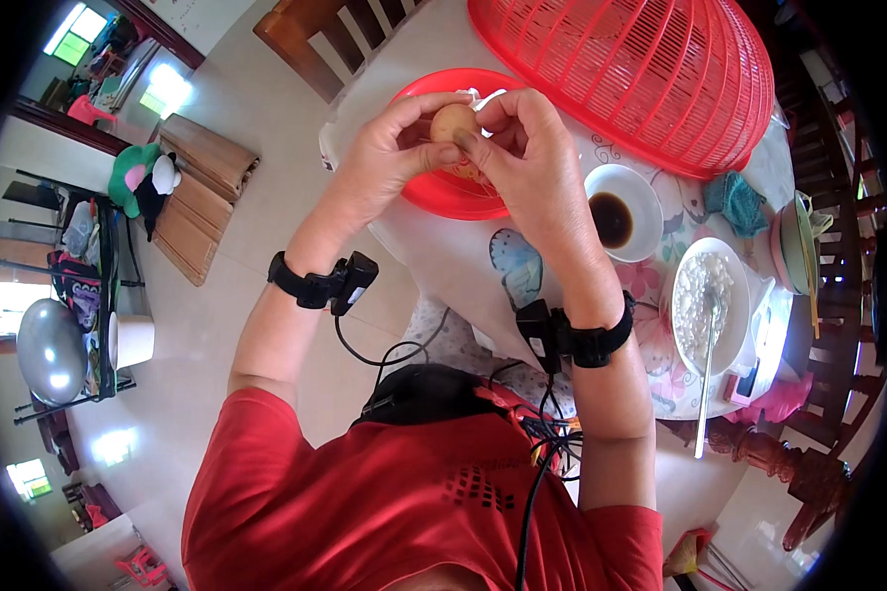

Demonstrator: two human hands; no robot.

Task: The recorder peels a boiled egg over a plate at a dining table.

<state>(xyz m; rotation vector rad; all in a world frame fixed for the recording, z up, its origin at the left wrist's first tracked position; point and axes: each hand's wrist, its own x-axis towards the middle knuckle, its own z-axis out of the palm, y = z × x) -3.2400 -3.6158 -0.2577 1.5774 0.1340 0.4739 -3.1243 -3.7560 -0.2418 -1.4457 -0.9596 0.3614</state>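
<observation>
A light brown egg (452, 124) is held between the fingertips of both hands above a red plastic basin (443, 207). My left hand (393, 144) supports the egg from the left, its thumb below. My right hand (526, 144) presses its thumb against the egg's lower right, with the fingers curled. Some white material (489, 100) shows behind the egg; what it is cannot be made out. Inside the basin, a red-patterned area is partly covered by the hands. A white bowl of dark brown liquid (612, 220) stands right of the basin.
A red plastic food cover (636, 81) lies at the far right of the table. Nearer are a bowl of rice porridge (698, 295) with a metal spoon (707, 377), a teal cloth (736, 204) and stacked bowls (794, 240) with chopsticks. A wooden chair (314, 48) stands beyond the table.
</observation>
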